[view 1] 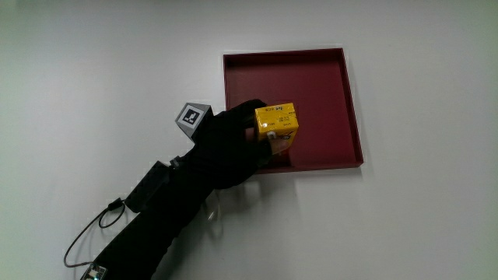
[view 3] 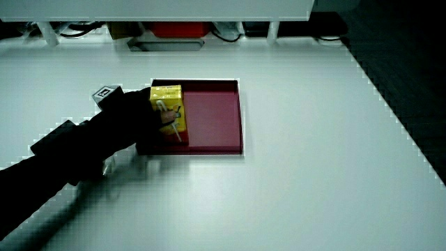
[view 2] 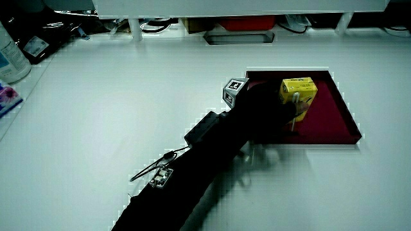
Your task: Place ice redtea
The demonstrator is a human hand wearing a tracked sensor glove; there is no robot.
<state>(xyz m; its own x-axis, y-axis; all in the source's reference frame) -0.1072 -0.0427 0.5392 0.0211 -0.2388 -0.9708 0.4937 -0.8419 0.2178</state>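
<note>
You see a dark red tray (view 1: 342, 101) with low walls lying flat on the white table (view 1: 101, 70). The only thing over it is a small yellow carton (view 1: 277, 124), the ice red tea. The carton stands upright at the tray's corner that is nearest to the hand, and in both side views (view 2: 298, 96) (view 3: 168, 111) a thin white straw is fixed slantwise on its face. I cannot tell if its base already touches the tray floor or is just above it, because the glove hides the lower edge.

Your hand (view 1: 233, 144) in the black glove is at that same corner of the tray, partly over the tray wall. Its fingers are closed around the carton's side and they hold it. The small patterned cube (view 1: 193, 118) sits on the back of the hand, and a black box with a thin cable (view 1: 93, 225) is attached along the forearm.

The rest of the tray shows only its bare red floor. The table is plain and pale. In a side view a low partition (view 2: 225, 6) closes the table's edge farthest from you, with cables and a red object under it, and a bottle (view 2: 11, 54) stands at the table's edge.
</note>
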